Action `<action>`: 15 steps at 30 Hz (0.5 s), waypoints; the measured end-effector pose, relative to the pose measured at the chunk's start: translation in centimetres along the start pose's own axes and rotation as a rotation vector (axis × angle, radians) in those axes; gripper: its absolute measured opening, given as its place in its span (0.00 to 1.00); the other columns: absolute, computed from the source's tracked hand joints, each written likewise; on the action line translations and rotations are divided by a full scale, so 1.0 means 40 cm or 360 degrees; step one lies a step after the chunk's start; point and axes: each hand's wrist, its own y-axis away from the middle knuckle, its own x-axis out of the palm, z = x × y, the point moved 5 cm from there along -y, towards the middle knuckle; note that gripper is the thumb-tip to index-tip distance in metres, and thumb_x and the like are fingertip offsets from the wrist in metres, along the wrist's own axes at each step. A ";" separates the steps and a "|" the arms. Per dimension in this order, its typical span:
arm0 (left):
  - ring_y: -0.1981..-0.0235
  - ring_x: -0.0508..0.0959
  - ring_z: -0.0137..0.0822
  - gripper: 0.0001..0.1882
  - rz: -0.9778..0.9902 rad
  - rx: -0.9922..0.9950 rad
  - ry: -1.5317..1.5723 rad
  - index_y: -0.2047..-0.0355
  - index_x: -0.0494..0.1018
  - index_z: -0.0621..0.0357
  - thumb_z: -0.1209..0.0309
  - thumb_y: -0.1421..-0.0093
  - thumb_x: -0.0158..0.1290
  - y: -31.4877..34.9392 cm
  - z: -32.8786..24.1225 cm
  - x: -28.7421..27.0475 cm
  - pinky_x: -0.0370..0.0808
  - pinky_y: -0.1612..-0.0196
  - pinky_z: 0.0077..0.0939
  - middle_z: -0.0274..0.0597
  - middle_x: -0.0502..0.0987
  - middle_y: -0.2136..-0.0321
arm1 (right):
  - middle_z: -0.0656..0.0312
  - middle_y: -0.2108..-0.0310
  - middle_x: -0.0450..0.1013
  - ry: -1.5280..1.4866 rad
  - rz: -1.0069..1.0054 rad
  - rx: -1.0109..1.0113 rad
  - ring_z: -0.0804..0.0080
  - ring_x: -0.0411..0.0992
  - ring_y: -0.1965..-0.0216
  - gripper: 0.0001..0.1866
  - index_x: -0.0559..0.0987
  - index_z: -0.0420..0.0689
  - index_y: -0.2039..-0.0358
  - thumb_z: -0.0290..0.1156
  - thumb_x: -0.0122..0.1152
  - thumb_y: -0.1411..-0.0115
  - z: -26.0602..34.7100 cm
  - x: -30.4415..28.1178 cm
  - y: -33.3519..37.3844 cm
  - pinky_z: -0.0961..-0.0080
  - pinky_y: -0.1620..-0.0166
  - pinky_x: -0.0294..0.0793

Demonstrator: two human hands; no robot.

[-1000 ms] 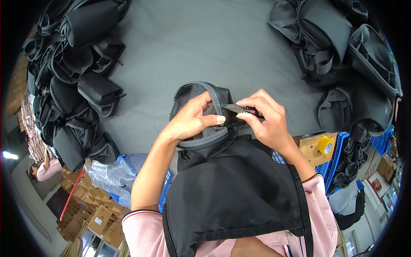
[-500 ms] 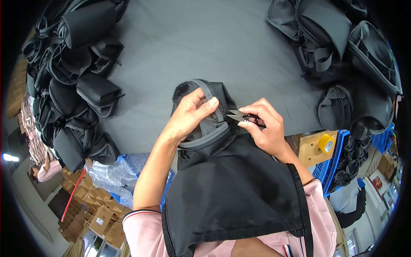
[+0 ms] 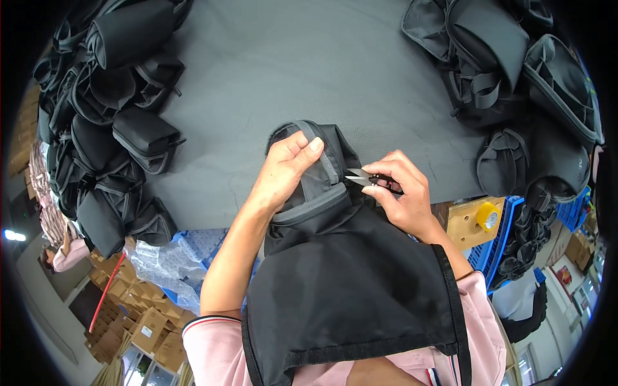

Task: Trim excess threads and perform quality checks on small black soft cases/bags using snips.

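A small black zippered pouch with grey edging is held up at the table's near edge, its top side open. My left hand grips the pouch's rim, thumb pressed on the grey binding and fingers curled inside. My right hand is closed around small black-handled thread snips. Their metal blades are parted and point left at the pouch's right side, close beside the zipper edge. Whether the blades touch a thread is too small to tell. A black apron hangs below the pouch, over a pink shirt.
Black pouches are heaped along the left of the grey-covered table, with more bags at the right. Yellow tape sits on a wooden board beside a blue crate. Clear plastic wrap and cardboard boxes lie lower left.
Both hands have shifted slightly right with the pouch and snips. The left thumb sits a little higher on the rim, and the snips' blades look a bit wider apart.
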 end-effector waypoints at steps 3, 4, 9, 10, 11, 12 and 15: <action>0.67 0.70 0.20 0.12 -0.0016 -0.0034 0.0044 0.64 0.73 0.60 0.63 0.37 0.47 0.000 0.004 0.005 0.68 0.60 0.18 0.29 0.74 0.70 | 0.63 0.74 0.70 0.0029 0.0056 0.0102 0.75 0.67 0.79 0.13 0.76 0.41 0.68 0.21 0.65 0.56 -0.004 0.004 0.003 0.78 0.74 0.68; 0.67 0.70 0.20 0.12 -0.0013 -0.0032 0.0041 0.64 0.73 0.60 0.63 0.37 0.47 0.000 0.003 0.008 0.68 0.60 0.18 0.29 0.74 0.70 | 0.63 0.74 0.70 0.0013 0.0067 0.0109 0.75 0.67 0.79 0.13 0.76 0.41 0.67 0.21 0.65 0.56 0.000 0.008 -0.002 0.78 0.74 0.68; 0.66 0.70 0.20 0.12 -0.0021 -0.0003 0.0003 0.63 0.72 0.60 0.63 0.37 0.47 0.001 0.008 0.010 0.68 0.59 0.18 0.29 0.74 0.68 | 0.62 0.74 0.70 -0.0028 0.0054 0.0045 0.71 0.68 0.79 0.13 0.76 0.42 0.68 0.21 0.65 0.56 -0.004 0.024 -0.006 0.77 0.73 0.68; 0.66 0.70 0.20 0.12 -0.0023 -0.0002 0.0004 0.63 0.72 0.60 0.63 0.37 0.47 0.002 0.007 0.010 0.68 0.59 0.18 0.29 0.74 0.68 | 0.62 0.75 0.70 0.0081 0.0053 -0.0062 0.69 0.69 0.79 0.13 0.76 0.42 0.68 0.22 0.65 0.57 -0.003 0.025 -0.006 0.76 0.74 0.68; 0.66 0.70 0.20 0.12 -0.0021 0.0001 0.0018 0.63 0.72 0.60 0.63 0.37 0.47 0.003 0.008 0.011 0.68 0.59 0.18 0.29 0.74 0.68 | 0.61 0.75 0.70 0.0190 0.0052 -0.0167 0.67 0.69 0.79 0.13 0.77 0.42 0.68 0.22 0.65 0.57 0.002 0.027 -0.005 0.75 0.74 0.68; 0.66 0.70 0.20 0.12 -0.0018 0.0003 0.0033 0.63 0.72 0.60 0.63 0.37 0.47 0.004 0.009 0.011 0.68 0.59 0.18 0.30 0.74 0.68 | 0.61 0.75 0.70 0.0191 0.0054 -0.0167 0.67 0.69 0.79 0.13 0.77 0.42 0.68 0.22 0.65 0.57 0.002 0.027 -0.004 0.75 0.74 0.68; 0.66 0.70 0.20 0.12 -0.0043 0.0013 0.0039 0.63 0.72 0.60 0.63 0.37 0.47 0.006 0.003 0.018 0.68 0.59 0.18 0.30 0.74 0.68 | 0.61 0.76 0.70 0.0282 0.0018 -0.0260 0.65 0.69 0.79 0.13 0.77 0.42 0.69 0.22 0.65 0.58 0.015 0.020 -0.005 0.74 0.74 0.68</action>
